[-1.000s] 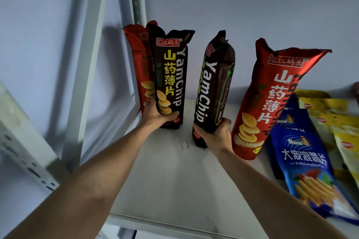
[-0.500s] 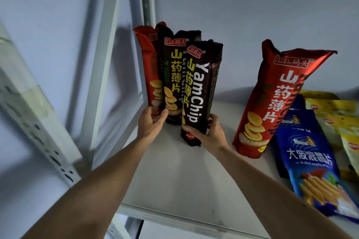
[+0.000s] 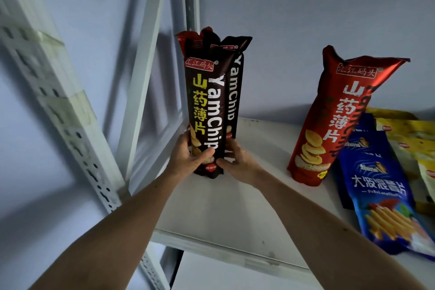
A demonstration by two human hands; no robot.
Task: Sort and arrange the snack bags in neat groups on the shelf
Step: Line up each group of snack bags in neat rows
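On the shelf (image 3: 247, 207), both hands, left (image 3: 186, 160) and right (image 3: 237, 162), now grip the front dark YamChip bag (image 3: 207, 110), moved against the back ones.

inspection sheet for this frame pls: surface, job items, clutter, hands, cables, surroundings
Surface: white metal shelf board, bare at front.
Job's things: two tall dark-brown YamChip bags upright at left, a red bag top behind them; tall red foil chip bag leaning right; blue fries bags and yellow snack bags lying flat.
Clutter: nothing seen.
Grippers: left hand and right hand grip the front brown bag's base.
Cables: nothing seen.
Surroundings: white perforated upright, pale wall.
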